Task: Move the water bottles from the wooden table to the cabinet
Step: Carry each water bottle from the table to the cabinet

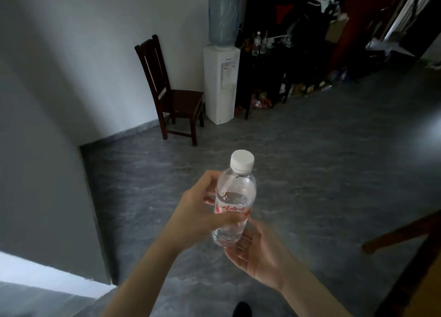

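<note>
A clear plastic water bottle (235,197) with a white cap and a red-lettered label stands upright in mid-air over the grey floor. My left hand (200,211) grips its middle, fingers curled round the label. My right hand (257,254) is just below and to the right of the bottle's base, palm up; its fingers look blurred and touch the bottom. A dark cabinet (265,61) stands at the far wall, with several bottles (260,42) on its top. Part of the wooden table (405,252) shows at the right edge.
A white water dispenser (222,83) with a blue jug stands left of the cabinet. A dark wooden chair (174,95) sits beside it against the wall. A grey wall corner (71,149) juts out on the left. Open grey floor (310,161) lies ahead.
</note>
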